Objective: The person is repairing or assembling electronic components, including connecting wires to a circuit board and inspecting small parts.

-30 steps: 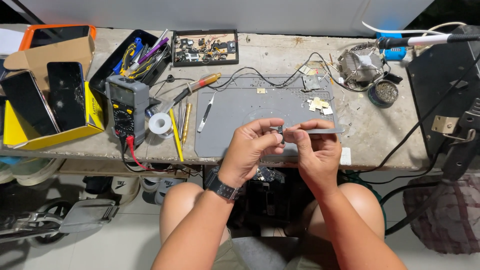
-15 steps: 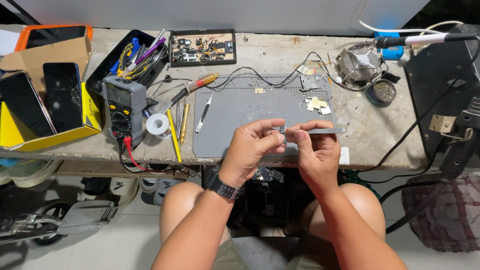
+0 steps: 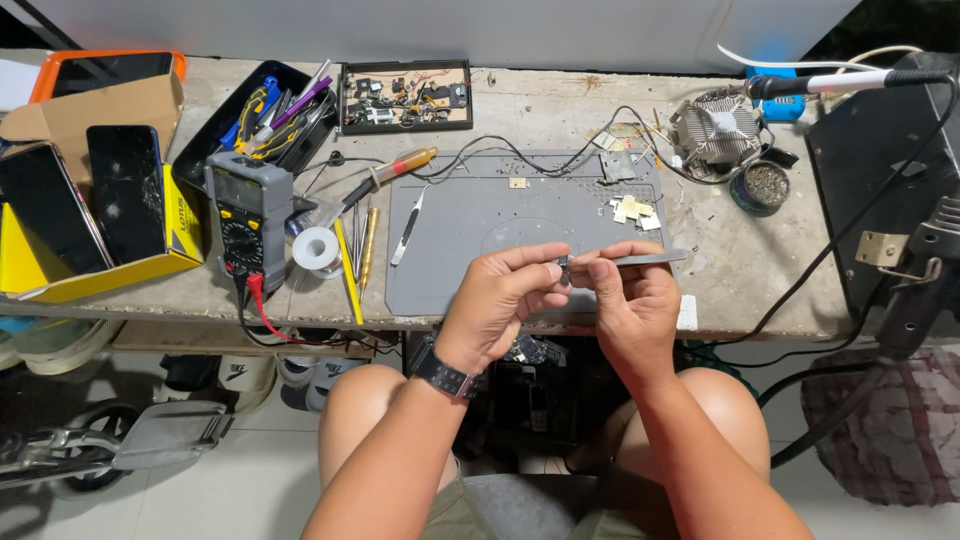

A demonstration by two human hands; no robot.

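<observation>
**Two hands pinch a tiny dark part above the grey mat**

The fingertips of both hands meet on a small dark component (image 3: 563, 268), too small to tell its kind. The left hand (image 3: 500, 300) closes thumb and forefinger on it from the left; the right hand (image 3: 630, 305) pinches it from the right, and its fingers also hold slim metal tweezers (image 3: 650, 258) whose free end juts out to the right. The part hangs just above the near edge of the flat grey silicone work mat (image 3: 470, 220). A black wristwatch (image 3: 447, 376) sits on the left wrist.

On the mat lie a second pair of thin silver tweezers (image 3: 405, 232) and a cluster of small pale square chips (image 3: 630, 210). Just left of the mat are a white reel of solder wire (image 3: 316, 248), a yellow pencil-like tool (image 3: 347, 270) and a grey multimeter with red lead (image 3: 248, 215). Farther left, two dark phones (image 3: 90, 200) lean in a yellow cardboard box (image 3: 180, 225). At the back stands a black tray of small parts (image 3: 405, 97); to the right, a finned metal heat sink (image 3: 718, 125).
</observation>
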